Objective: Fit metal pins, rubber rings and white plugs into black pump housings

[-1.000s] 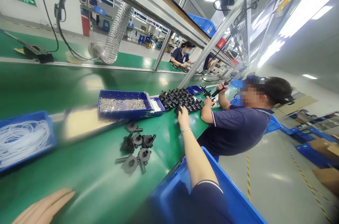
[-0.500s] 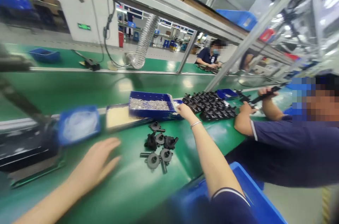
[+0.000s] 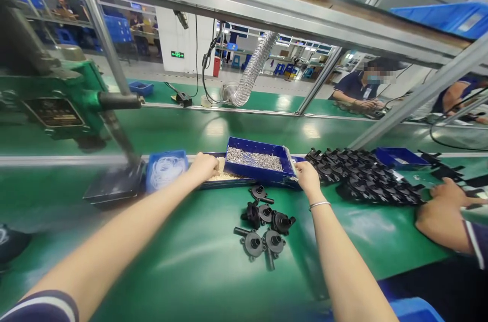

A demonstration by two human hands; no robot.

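Note:
My left hand (image 3: 206, 165) reaches into the tray of small cream-coloured parts (image 3: 227, 175); its fingers are bent together, with the fingertips hidden among the parts. At the right end of the blue bin of screws (image 3: 263, 175), my right hand (image 3: 308, 180) has its fingers closed beside the pale torn edge; what they pinch is hidden. That bin sits tilted, overlapping the cream parts tray. Several black round plastic housings with pipe stubs (image 3: 253, 244) lie on the green bench between my arms.
Left of the trays stands a blue bin of clear rings (image 3: 166, 169), near a green machine (image 3: 57, 103). Many black parts (image 3: 366, 174) are stacked at right, before another blue bin (image 3: 400, 158). A co-worker's hand (image 3: 444, 205) is at far right. A metal rail (image 3: 267, 12) crosses above.
My left hand has moved from open above the bench into the cream parts tray, its fingers now closed. My right hand stays at the screw bin's right end. The view has turned left.

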